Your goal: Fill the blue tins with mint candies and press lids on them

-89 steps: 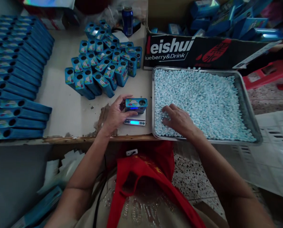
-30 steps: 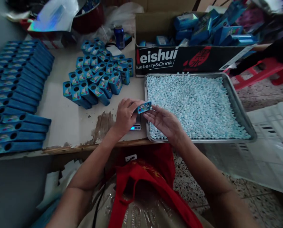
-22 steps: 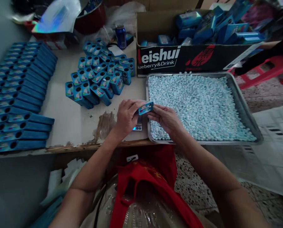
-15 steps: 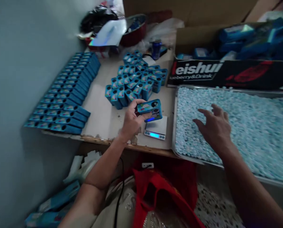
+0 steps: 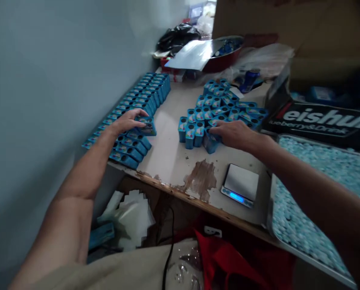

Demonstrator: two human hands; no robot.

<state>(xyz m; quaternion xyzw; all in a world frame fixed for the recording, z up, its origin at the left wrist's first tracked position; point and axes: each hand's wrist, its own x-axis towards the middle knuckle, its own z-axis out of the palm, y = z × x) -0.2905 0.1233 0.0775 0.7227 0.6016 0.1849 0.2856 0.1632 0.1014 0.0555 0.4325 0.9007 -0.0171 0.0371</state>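
My left hand [image 5: 128, 121] is closed around a small blue box [image 5: 149, 129] at the right side of the stacked rows of similar blue boxes [image 5: 128, 150] along the wall. Whether that box touches the row I cannot tell. At the loose group of blue boxes [image 5: 199, 132] in the middle of the table, my right hand [image 5: 233, 135] pinches one blue box [image 5: 210, 144] at the front. This box tilts a little and is slightly blurred. Round dark holes show on the boxes' top ends.
A small scale [image 5: 241, 182] with a lit display sits near the front edge. Right of it stands a metal tray [image 5: 272, 209] of pale blue pieces, with a black printed carton [image 5: 327, 125] behind. A red bowl [image 5: 225, 62] and a blue can [image 5: 249, 80] are at the back.
My left hand has carried its box left from above the scale to the rows. My right hand has left the tray and taken hold of a box. The view has swung left.
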